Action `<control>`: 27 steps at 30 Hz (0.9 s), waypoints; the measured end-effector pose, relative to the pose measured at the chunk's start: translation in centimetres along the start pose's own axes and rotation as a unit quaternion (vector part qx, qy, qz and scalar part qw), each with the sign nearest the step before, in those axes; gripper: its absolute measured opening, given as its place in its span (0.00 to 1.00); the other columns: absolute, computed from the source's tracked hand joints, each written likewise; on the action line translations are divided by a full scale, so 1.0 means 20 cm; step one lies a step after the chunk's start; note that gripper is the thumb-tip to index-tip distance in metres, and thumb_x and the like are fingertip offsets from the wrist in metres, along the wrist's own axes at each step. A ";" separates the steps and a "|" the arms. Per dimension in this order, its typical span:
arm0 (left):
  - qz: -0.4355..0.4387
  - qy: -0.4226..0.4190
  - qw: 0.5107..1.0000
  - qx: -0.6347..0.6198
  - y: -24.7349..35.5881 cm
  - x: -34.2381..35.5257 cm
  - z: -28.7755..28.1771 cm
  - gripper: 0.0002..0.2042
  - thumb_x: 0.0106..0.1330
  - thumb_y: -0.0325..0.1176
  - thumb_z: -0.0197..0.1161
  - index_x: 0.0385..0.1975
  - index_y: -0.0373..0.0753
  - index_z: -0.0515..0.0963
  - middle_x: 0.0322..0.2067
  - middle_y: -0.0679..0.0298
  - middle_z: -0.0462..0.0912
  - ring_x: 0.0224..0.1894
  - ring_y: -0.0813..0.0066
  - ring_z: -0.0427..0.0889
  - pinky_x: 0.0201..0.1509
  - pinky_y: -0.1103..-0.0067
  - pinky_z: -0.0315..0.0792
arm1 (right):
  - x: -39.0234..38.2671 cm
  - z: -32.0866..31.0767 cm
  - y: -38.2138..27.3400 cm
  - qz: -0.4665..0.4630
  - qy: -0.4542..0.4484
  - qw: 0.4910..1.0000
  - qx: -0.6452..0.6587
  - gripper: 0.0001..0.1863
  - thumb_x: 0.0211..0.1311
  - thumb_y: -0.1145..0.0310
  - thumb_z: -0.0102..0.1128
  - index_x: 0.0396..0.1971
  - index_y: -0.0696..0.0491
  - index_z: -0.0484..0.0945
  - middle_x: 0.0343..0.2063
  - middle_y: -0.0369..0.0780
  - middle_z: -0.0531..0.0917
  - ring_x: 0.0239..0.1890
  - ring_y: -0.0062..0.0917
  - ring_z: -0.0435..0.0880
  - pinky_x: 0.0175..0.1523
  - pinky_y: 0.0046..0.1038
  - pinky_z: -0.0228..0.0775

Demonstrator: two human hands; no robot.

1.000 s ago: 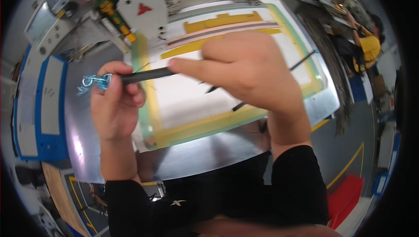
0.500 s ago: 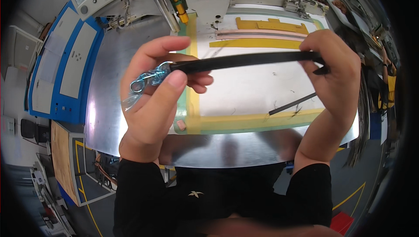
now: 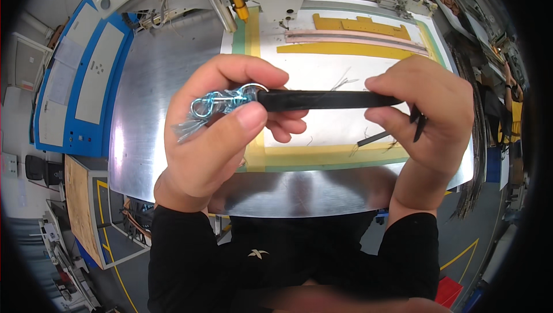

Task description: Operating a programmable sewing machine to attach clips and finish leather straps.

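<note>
"Black strap (image 3: 331, 100): where's it hanging?"

"Above the counter (image 3: 144, 77): left hand (image 3: 201, 154) is pinching its film-wrapped clasp (image 3: 222, 101), right hand (image 3: 442, 108) is gripping the other end. Seemingly they're straightening it; the next move's calling for steadiness."

The strap (image 3: 334, 100) is black, the clasp wrapping (image 3: 222, 104) apparently translucent blue.
</note>
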State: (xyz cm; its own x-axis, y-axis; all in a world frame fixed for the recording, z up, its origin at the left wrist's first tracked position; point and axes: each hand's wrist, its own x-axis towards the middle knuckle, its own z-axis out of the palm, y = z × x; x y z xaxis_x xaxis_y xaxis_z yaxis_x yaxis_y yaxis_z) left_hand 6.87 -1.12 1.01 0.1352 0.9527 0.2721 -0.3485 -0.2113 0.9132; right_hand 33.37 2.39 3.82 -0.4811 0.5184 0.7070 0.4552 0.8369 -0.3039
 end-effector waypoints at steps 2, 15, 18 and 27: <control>-0.012 0.010 1.000 -0.004 0.00 0.00 0.00 0.23 0.68 0.37 0.67 0.54 0.27 0.71 0.37 0.42 0.87 0.37 0.55 0.93 0.38 0.72 0.86 | 0.00 0.00 0.00 -0.002 0.002 1.000 0.000 0.17 0.46 0.67 0.82 0.35 0.59 0.88 0.25 0.40 0.85 0.26 0.26 0.83 0.28 0.23 0.63; -0.036 0.027 0.999 -0.025 0.02 0.01 0.02 0.21 0.65 0.36 0.69 0.52 0.30 0.72 0.35 0.41 0.88 0.34 0.55 0.92 0.35 0.72 0.85 | 0.00 0.00 -0.02 0.013 0.020 1.000 -0.005 0.19 0.46 0.61 0.81 0.34 0.59 0.89 0.24 0.39 0.84 0.25 0.24 0.80 0.29 0.23 0.60; -0.031 0.057 0.998 0.015 0.02 -0.01 0.05 0.21 0.65 0.36 0.70 0.51 0.31 0.72 0.35 0.42 0.88 0.33 0.57 0.92 0.37 0.73 0.85 | 0.00 0.03 -0.04 0.041 0.046 0.997 0.037 0.23 0.48 0.53 0.82 0.36 0.58 0.90 0.24 0.38 0.84 0.25 0.23 0.80 0.29 0.23 0.58; -0.010 0.037 0.998 0.055 0.00 -0.05 0.10 0.17 0.66 0.35 0.70 0.46 0.34 0.72 0.35 0.46 0.87 0.33 0.59 0.90 0.37 0.73 0.82 | -0.02 0.07 -0.04 -0.011 0.010 0.999 0.029 0.17 0.54 0.58 0.80 0.34 0.57 0.89 0.24 0.39 0.84 0.27 0.30 0.84 0.31 0.27 0.71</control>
State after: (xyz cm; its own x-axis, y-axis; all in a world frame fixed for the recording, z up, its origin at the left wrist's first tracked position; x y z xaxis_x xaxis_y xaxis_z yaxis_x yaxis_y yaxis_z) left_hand 8.66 -2.45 1.30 0.0709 0.9695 0.2346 -0.2427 -0.2113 0.9468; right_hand 32.05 1.77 2.93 -0.4742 0.4969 0.7268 0.4004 0.8569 -0.3246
